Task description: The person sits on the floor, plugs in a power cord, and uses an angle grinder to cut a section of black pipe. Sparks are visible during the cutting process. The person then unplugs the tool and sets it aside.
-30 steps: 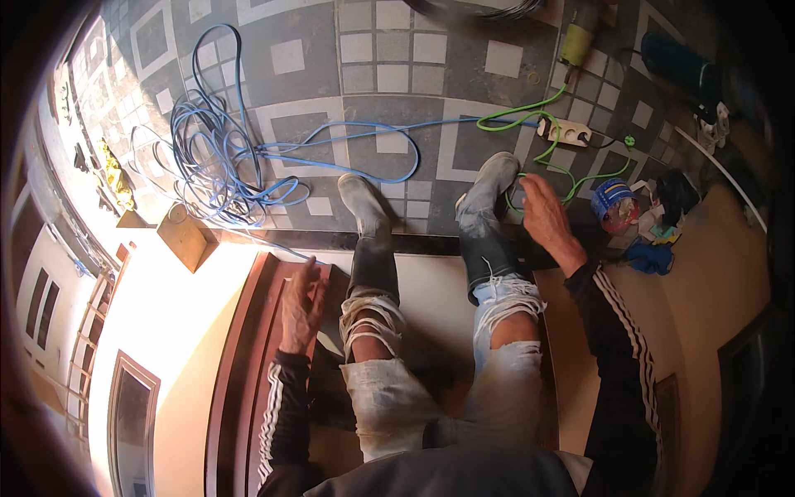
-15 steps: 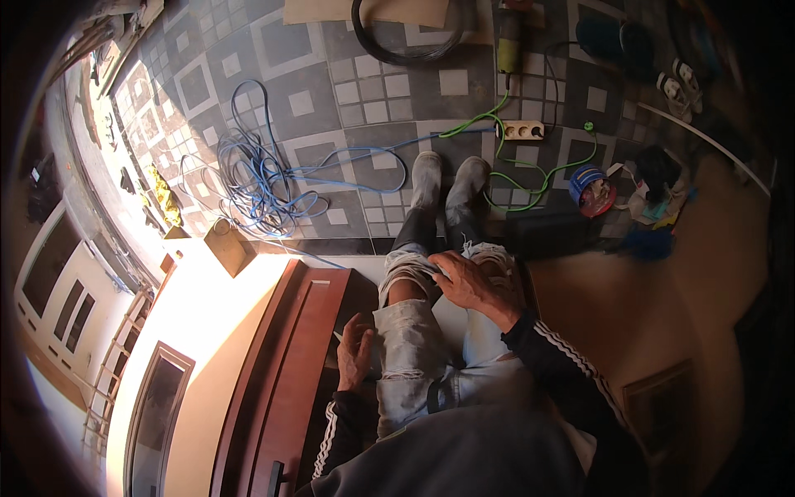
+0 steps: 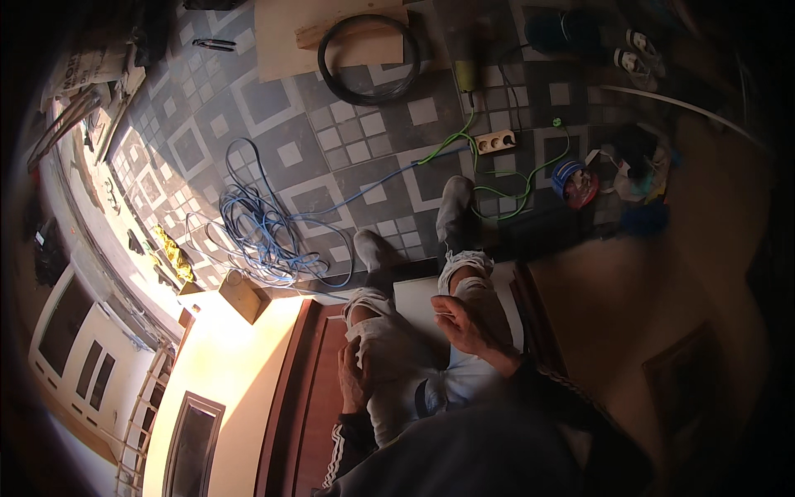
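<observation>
My left hand (image 3: 354, 377) is against the side of my left thigh in torn pale jeans (image 3: 387, 385), fingers loosely bent; whatever they may hold is too small to make out. My right hand (image 3: 465, 327) is over my right thigh near the frayed knee opening, its fingers curled, with a thin pale sliver at them that I cannot identify. My grey boots (image 3: 455, 203) point toward the tiled floor, apart, beside the tangled blue cable (image 3: 261, 236) and a green cord (image 3: 522, 203).
A power strip (image 3: 493, 141), green power tool (image 3: 464, 76), black wire coil (image 3: 330, 70) on board, pliers (image 3: 215, 44), sandals (image 3: 629, 65) and blue-red tub (image 3: 571, 186) lie ahead. A box (image 3: 240, 298) is left, reddish door (image 3: 306, 389) beside me, ladder (image 3: 141, 414) farther left.
Both hands have moved inward onto my legs, the right one drawing back from near the boot. My feet came together, then parted again. The view has shifted, showing more floor ahead.
</observation>
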